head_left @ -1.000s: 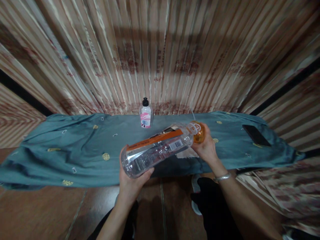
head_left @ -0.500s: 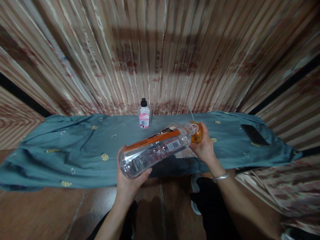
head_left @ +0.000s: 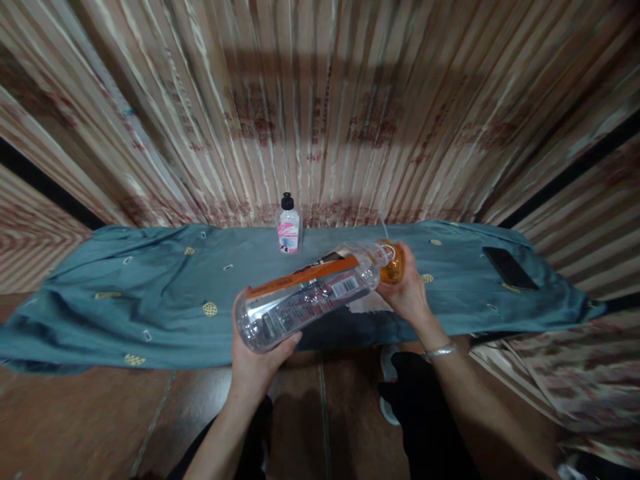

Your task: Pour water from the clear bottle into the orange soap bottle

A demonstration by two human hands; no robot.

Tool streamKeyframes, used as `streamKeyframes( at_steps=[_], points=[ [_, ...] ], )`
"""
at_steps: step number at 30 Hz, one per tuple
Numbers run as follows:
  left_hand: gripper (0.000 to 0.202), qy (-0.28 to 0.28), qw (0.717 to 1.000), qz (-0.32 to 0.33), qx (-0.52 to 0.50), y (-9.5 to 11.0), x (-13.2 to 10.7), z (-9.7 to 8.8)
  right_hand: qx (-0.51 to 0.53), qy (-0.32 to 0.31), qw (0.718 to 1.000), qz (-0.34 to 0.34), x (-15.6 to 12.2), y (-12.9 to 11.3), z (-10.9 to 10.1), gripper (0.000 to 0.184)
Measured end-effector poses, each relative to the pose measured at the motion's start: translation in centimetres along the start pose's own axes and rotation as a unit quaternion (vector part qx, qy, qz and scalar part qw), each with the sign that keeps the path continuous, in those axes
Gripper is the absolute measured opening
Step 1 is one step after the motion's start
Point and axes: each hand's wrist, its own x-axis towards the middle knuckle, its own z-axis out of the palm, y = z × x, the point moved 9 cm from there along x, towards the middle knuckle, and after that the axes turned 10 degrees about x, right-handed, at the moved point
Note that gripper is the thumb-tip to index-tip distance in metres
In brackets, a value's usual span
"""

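A large clear plastic bottle (head_left: pixel 305 293) with an orange-edged label and a barcode is tilted above the cloth, its neck toward the right. My left hand (head_left: pixel 260 363) is wrapped round its base. At the neck end, my right hand (head_left: pixel 407 293) grips a small amber see-through container (head_left: pixel 393 263). The bottle's mouth meets or overlaps this container; I cannot tell how far they are joined. Liquid inside the clear bottle is hard to make out. Behind them, a smaller clear bottle (head_left: pixel 289 233) with a black cap and pink label stands upright on the cloth.
A blue-green cloth (head_left: pixel 160 273) with yellow prints covers the narrow bench. A black phone (head_left: pixel 509 268) lies at its right. Below the hands is a pale paper-like piece (head_left: pixel 369 303), partly hidden. Striped curtain (head_left: pixel 320 133) hangs directly behind the bench; brown floor tiles are in front.
Both hands keep their hold on the bottle and the amber container, with almost the same tilt. The view has shifted slightly.
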Motion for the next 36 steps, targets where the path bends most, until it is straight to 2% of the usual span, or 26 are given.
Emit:
streamKeyframes(
  at_steps=[18,30,36],
  points=[
    [0.115,0.006,1.000,-0.005,0.004,0.96,-0.18,-0.09,-0.006,0.021,0.999,-0.033,-0.05,-0.39,0.12,0.113],
    [0.111,0.001,1.000,0.008,-0.001,0.51,0.01,0.14,-0.005,0.027,0.999,-0.031,0.09,-0.29,-0.15,0.110],
    [0.117,-0.002,1.000,0.007,-0.003,0.19,0.14,0.18,-0.005,0.027,0.999,-0.028,0.08,-0.27,-0.07,0.109]
  ],
)
